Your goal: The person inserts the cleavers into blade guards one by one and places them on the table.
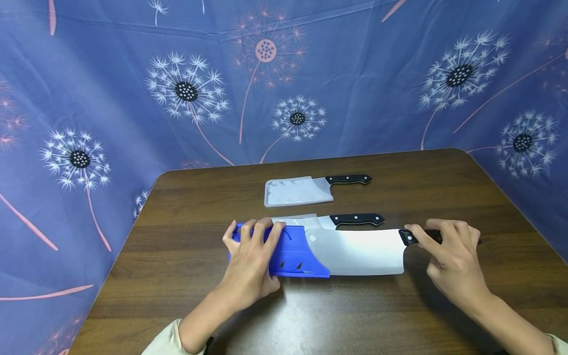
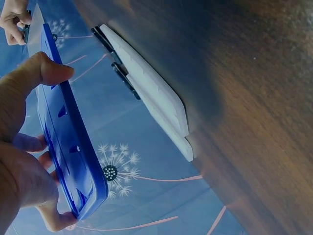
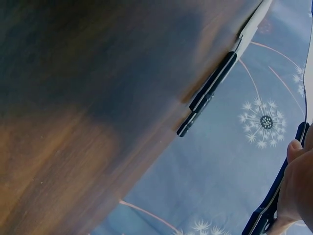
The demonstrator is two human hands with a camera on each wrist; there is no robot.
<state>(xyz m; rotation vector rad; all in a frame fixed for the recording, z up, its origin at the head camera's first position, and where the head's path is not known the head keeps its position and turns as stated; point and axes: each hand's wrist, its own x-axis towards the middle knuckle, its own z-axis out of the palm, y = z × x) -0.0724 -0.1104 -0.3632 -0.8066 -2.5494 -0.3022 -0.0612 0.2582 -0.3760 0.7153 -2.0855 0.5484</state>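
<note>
A large cleaver (image 1: pixel 364 251) with a black riveted handle is held level above the table. Its front part sits inside a blue blade cover (image 1: pixel 293 256), and the rest of the blade is bare. My left hand (image 1: pixel 250 256) grips the cover at its far end, thumb on the lower edge and fingers over the top, as the left wrist view shows from below. My right hand (image 1: pixel 454 256) holds the cleaver's handle (image 3: pixel 276 188). Just behind, partly hidden by the cover, lies a second cleaver (image 1: pixel 357 219) in a whitish cover.
Farther back on the brown wooden table (image 1: pixel 199 202) lies another black-handled cleaver (image 1: pixel 348 179) in a white cover (image 1: pixel 299 191), handle pointing right. A blue cloth (image 1: pixel 355 88) with dandelion prints hangs behind and beside the table.
</note>
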